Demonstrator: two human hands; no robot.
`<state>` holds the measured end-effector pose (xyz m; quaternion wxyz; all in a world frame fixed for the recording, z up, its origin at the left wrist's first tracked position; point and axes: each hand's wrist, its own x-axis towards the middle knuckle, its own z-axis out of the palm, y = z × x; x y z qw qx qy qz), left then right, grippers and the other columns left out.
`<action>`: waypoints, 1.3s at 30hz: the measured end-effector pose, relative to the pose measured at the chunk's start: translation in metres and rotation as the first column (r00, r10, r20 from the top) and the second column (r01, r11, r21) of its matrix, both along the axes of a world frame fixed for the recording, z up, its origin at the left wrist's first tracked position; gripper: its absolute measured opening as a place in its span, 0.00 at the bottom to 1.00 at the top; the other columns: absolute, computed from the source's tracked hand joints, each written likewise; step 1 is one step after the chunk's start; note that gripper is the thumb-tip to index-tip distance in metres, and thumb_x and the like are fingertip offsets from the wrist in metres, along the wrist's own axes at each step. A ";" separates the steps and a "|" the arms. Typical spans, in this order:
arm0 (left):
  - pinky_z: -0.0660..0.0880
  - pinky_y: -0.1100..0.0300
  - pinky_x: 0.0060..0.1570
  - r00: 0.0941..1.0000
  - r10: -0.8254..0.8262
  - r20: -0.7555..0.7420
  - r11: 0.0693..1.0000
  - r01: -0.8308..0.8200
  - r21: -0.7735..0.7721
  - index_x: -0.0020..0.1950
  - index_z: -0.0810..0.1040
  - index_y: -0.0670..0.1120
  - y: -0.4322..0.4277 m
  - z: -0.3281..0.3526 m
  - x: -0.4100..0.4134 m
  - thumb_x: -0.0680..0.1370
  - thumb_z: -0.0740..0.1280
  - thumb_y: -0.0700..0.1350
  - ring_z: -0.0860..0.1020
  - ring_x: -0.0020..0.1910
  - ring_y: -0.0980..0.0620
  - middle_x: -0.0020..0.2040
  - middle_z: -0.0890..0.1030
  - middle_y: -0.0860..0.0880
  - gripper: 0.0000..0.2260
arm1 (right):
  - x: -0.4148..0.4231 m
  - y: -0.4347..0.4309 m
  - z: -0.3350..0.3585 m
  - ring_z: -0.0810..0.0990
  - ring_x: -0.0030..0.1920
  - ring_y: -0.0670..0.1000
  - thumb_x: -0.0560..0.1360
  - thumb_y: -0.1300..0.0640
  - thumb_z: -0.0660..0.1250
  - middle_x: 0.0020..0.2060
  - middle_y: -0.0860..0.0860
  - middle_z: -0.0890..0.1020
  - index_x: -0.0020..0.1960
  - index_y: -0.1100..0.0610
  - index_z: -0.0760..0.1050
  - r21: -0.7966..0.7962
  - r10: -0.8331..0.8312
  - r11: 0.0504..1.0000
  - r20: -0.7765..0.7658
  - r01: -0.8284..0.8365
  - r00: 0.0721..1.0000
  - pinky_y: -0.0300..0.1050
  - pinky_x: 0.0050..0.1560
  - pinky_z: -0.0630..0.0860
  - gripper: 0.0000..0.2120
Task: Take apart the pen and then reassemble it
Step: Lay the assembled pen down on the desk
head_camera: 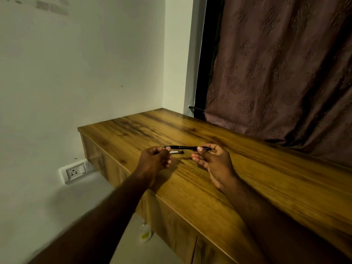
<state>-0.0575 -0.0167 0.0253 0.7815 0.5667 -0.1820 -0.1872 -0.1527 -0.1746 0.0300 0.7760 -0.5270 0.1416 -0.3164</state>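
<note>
A slim black pen [185,148] is held level above the wooden cabinet top [247,174], both hands on it. My left hand [155,159] pinches its left end between thumb and fingers. My right hand [213,161] pinches its right end, and the tip pokes out past the fingers. Just below the held pen, a second small piece, pale with a dark end [176,152], lies on the wood beside my left thumb.
The cabinet's left edge drops to a pale floor where a small clear bottle [145,233] stands. A wall socket [73,172] sits low on the white wall. A patterned brown curtain [285,73] hangs behind the cabinet on the right.
</note>
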 end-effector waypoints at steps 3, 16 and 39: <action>0.76 0.64 0.28 0.999 0.006 0.037 0.999 -0.007 0.035 0.48 0.76 0.40 0.007 0.000 0.012 0.77 0.67 0.37 0.76 0.27 0.55 0.36 0.78 0.44 0.02 | 0.002 -0.004 -0.003 0.85 0.38 0.55 0.73 0.67 0.70 0.39 0.61 0.84 0.52 0.64 0.73 -0.007 0.062 0.998 -0.031 -0.063 0.998 0.43 0.38 0.82 0.09; 0.74 0.57 0.40 0.832 -0.052 0.552 0.873 -0.230 0.429 0.49 0.80 0.33 0.019 -0.014 0.045 0.75 0.68 0.33 0.76 0.37 0.48 0.40 0.79 0.40 0.05 | 0.026 -0.028 -0.019 0.76 0.31 0.40 0.67 0.60 0.77 0.31 0.47 0.80 0.39 0.54 0.79 -0.689 -0.073 0.703 -0.314 -0.175 0.947 0.34 0.33 0.71 0.07; 0.70 0.66 0.41 0.783 -0.047 0.621 0.676 -0.432 0.597 0.38 0.77 0.51 0.003 -0.030 0.064 0.71 0.68 0.40 0.77 0.41 0.55 0.41 0.80 0.52 0.05 | 0.052 -0.042 -0.026 0.79 0.45 0.46 0.70 0.63 0.73 0.41 0.45 0.81 0.44 0.50 0.81 -0.784 -0.160 0.569 -0.400 -0.247 0.902 0.39 0.47 0.70 0.09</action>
